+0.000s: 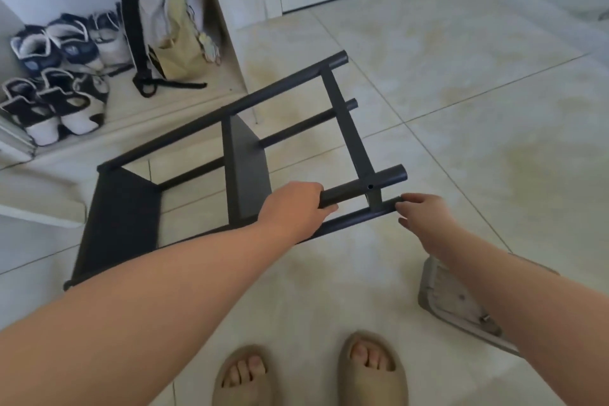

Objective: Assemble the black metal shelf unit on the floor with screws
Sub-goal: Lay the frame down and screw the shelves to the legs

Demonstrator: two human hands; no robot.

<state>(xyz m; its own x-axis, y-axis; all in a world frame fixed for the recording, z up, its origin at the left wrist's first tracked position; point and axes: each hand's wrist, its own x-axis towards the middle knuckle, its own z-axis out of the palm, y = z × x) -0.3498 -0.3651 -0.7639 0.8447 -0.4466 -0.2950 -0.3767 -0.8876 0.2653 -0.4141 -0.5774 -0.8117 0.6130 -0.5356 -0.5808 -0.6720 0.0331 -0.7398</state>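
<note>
The black shelf unit (247,168) lies tipped on its side on the tiled floor (461,92), its length running from near left to far right. My left hand (296,204) wraps around the upper post (389,178). My right hand (425,211) pinches the end of the lower post (356,217). Both my arms reach forward and down.

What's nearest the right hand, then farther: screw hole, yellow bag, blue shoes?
1. Screw hole, on the tube beside the right hand.
2. Yellow bag, up left.
3. Blue shoes, far left by the wall.
</note>
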